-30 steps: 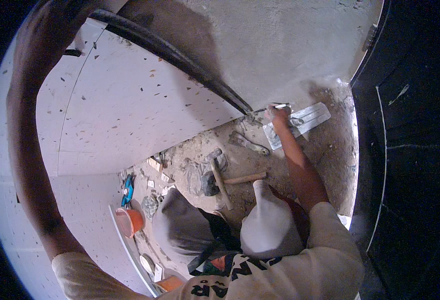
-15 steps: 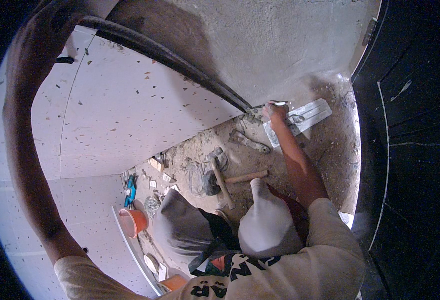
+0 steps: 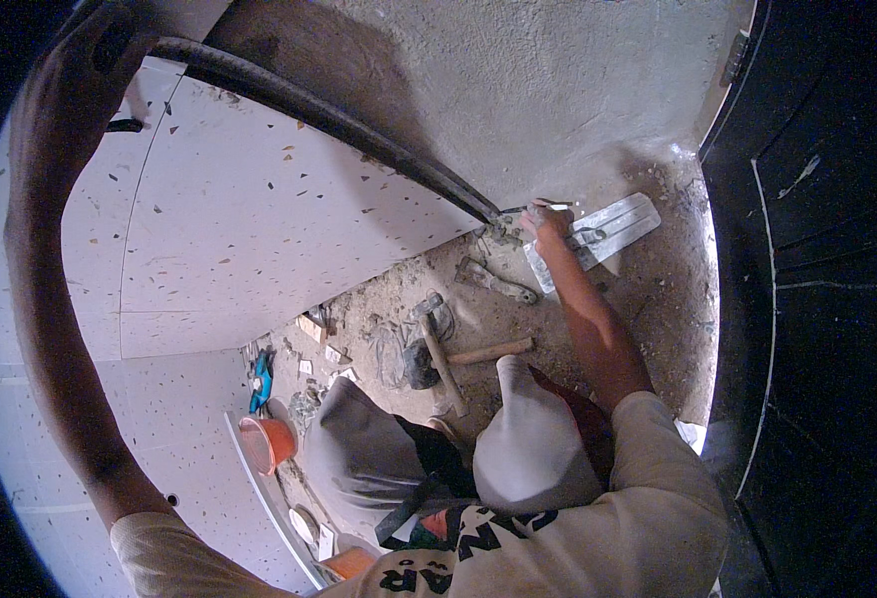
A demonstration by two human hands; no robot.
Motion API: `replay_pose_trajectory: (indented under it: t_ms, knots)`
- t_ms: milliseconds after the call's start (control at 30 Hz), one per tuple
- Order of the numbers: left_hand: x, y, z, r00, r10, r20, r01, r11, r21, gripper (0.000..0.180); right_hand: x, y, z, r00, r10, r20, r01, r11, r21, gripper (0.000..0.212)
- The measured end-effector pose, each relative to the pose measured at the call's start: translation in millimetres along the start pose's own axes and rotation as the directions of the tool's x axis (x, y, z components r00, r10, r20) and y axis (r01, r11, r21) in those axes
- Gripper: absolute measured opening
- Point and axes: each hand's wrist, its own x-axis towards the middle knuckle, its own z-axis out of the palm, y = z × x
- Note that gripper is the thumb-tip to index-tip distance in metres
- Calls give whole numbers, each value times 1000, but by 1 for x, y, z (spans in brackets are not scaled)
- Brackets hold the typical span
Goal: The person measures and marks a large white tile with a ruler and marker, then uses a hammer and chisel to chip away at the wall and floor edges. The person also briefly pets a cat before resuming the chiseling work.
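My left arm reaches up the left side. My left hand (image 3: 95,45) lies in shade at the upper end of a long dark bar (image 3: 309,105), its fingers too dark to make out. The bar runs along the upper edge of a pale speckled slab (image 3: 259,189), beside the grey rendered wall (image 3: 538,90). Low at the bar's far end, my right hand (image 3: 548,221) is closed round a thin pencil-like stick (image 3: 560,207) with a white part. Just behind that hand, a flat metal trowel (image 3: 623,227) rests on the dusty ground.
A scraper (image 3: 496,281) lies near my right forearm. Before my knees are a hammer (image 3: 438,349) and a mallet (image 3: 421,365) with crossing handles. An orange bucket (image 3: 267,445) and a blue tool (image 3: 261,383) sit to the left. A dark panel (image 3: 837,279) bounds the right side.
The bar's two dark edges have drawn closer together, and my left hand has shifted slightly upward. My right hand stays nearly in place with the stick.
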Motion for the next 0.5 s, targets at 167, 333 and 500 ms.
replay_pose_trajectory:
  t_ms: [167,333,500]
  knots:
    - [4,-10,5,993,103,-55,-92,980,178,28,8,6,-14,992,-126,-30,127,991,28,18]
    - [1,-2,1,988,128,-81,-118,986,117,22,8,12,-15,979,-198,-49,201,978,58,17]
    - [3,3,-3,985,130,-113,-121,990,78,18,11,14,-16,970,-242,4,242,969,-47,14]
